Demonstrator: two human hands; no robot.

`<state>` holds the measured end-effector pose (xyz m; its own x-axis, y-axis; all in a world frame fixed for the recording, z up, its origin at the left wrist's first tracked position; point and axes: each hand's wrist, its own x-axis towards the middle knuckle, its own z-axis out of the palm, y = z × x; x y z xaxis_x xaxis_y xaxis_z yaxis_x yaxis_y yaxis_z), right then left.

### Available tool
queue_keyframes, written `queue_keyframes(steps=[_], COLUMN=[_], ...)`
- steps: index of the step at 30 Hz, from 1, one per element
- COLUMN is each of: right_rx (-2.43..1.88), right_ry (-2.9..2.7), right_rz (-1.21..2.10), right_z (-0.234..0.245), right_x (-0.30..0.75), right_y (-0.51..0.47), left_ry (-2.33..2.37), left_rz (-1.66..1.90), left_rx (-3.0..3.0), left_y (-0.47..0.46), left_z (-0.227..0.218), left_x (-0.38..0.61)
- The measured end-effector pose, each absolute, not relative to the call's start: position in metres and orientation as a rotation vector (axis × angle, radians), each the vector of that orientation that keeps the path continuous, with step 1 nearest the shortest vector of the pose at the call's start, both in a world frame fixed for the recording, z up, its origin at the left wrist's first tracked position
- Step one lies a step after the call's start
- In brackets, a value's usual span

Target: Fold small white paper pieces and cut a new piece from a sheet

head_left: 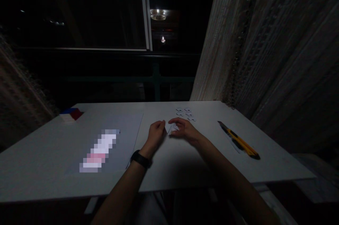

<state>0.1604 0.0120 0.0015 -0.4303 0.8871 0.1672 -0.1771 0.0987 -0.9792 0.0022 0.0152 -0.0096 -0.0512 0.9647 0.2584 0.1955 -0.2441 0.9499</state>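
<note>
My left hand (156,132) and my right hand (184,129) meet over the middle of a white table (185,161). Together they pinch a small white paper piece (171,128) between their fingertips, the fingers of both curled closed. A black watch sits on my left wrist (141,159). Several small white paper pieces (185,113) lie in a cluster just beyond the hands. The light is dim, so the paper's shape is hard to make out.
A yellow and black utility knife (239,143) lies to the right of the hands. A large grey sheet (111,144) covers the table's left half. A red, white and blue block (71,114) sits at the far left corner. Curtains hang at right.
</note>
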Motion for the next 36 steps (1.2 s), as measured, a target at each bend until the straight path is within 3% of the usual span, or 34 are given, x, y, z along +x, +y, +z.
queue_keyframes(steps=[20, 36], right_rx=[-0.857, -0.803], right_ry=[-1.409, -1.423], right_rz=[1.523, 1.617], right_z=[-0.003, 0.003], right_x=[0.160, 0.171], right_y=[0.016, 0.015], left_ry=[1.272, 1.004], left_rz=[1.243, 1.060], left_rx=[1.487, 1.529], left_y=[0.007, -0.002], left_z=[-0.003, 0.009], left_x=[0.006, 0.005])
